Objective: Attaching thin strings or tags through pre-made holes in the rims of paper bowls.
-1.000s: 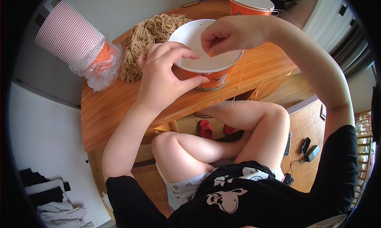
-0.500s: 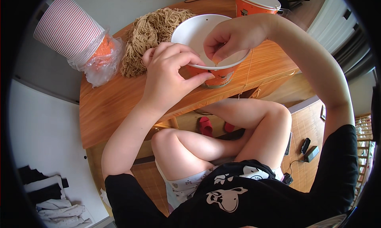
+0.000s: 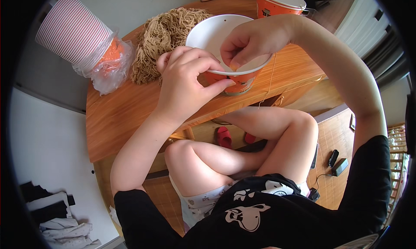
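A white paper bowl with an orange outside (image 3: 216, 34) stands near the front edge of a round wooden table (image 3: 117, 114). My left hand (image 3: 184, 82) wraps around the bowl's near side and grips its rim. My right hand (image 3: 251, 38) reaches over the bowl from the right, its thumb and fingers pinching the near rim beside the left hand. What lies between the right fingertips is too small to tell.
A pile of dry brown noodles (image 3: 167, 36) lies behind the bowl. A stack of striped paper cups in a clear plastic sleeve (image 3: 80, 36) lies at the table's left. A second orange bowl (image 3: 279, 1) stands at the back right. My bare knees are below the table edge.
The view has shifted slightly. My left hand's fingers have closed more tightly around the bowl's near rim, and my right hand's pinch stays on the rim.
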Motion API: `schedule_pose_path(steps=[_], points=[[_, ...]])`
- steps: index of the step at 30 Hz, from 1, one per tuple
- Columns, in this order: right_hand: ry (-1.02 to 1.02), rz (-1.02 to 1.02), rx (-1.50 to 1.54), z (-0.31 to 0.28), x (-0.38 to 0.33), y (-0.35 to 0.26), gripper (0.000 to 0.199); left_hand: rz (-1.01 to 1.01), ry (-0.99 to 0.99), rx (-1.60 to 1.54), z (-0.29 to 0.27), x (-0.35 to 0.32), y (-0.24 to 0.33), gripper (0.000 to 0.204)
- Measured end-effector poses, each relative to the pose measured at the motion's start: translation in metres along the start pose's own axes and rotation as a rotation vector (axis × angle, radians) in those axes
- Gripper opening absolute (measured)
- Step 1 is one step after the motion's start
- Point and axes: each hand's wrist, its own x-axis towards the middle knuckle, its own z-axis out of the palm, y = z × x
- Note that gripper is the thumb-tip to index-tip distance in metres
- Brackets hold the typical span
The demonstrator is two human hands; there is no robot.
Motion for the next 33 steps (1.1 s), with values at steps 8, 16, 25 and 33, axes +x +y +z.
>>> schedule_pose_path(steps=[8,16,25,33], points=[[-0.039,-0.011,-0.01,-0.001,0.002,0.001,0.014,-0.005,-0.011,0.018,0.0,0.0,0.0,0.027],[-0.051,-0.066,-0.007,-0.002,0.001,-0.001,0.015,0.004,-0.001,0.014,0.002,-0.001,-0.003,0.027],[-0.047,-0.062,0.039,-0.003,0.004,0.008,0.016,0.054,0.19,-0.029,0.01,-0.009,0.0,0.028],[-0.05,-0.029,0.068,-0.003,0.004,0.004,0.017,0.415,0.395,0.254,0.02,-0.019,-0.005,0.029]])
